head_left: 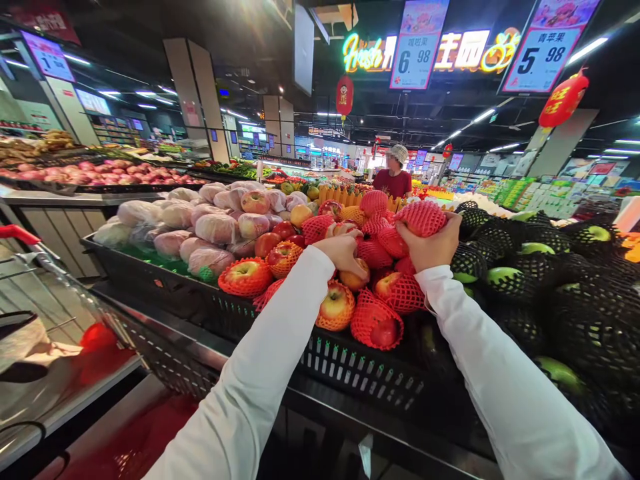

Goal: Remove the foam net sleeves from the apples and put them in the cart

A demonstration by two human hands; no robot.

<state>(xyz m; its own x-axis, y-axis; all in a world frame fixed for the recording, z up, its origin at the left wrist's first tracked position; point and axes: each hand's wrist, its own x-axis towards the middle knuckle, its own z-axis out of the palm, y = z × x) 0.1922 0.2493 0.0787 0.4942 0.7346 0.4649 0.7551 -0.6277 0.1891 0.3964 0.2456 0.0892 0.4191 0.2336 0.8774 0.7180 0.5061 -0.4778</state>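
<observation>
My right hand [440, 241] is closed around an apple in a pink foam net [421, 219], held just above the pile. My left hand [340, 252] reaches into the pile, its fingers curled and its thumb against a bare reddish-yellow apple [356, 275]; part of that grip is hidden. Around both hands lie several apples in red and orange foam nets, among them a red-netted apple [377, 321] and an orange-netted apple [336, 307] at the front. They sit in a black slatted crate [360, 370].
Plastic-wrapped apples [217, 227] fill the crate's left side. Green fruit in black nets [535, 250] is heaped at the right. A shopping cart [45, 247] stands at the left. Beyond the display is a person in a hat and dark red shirt [393, 181]. Price signs [415, 47] hang overhead.
</observation>
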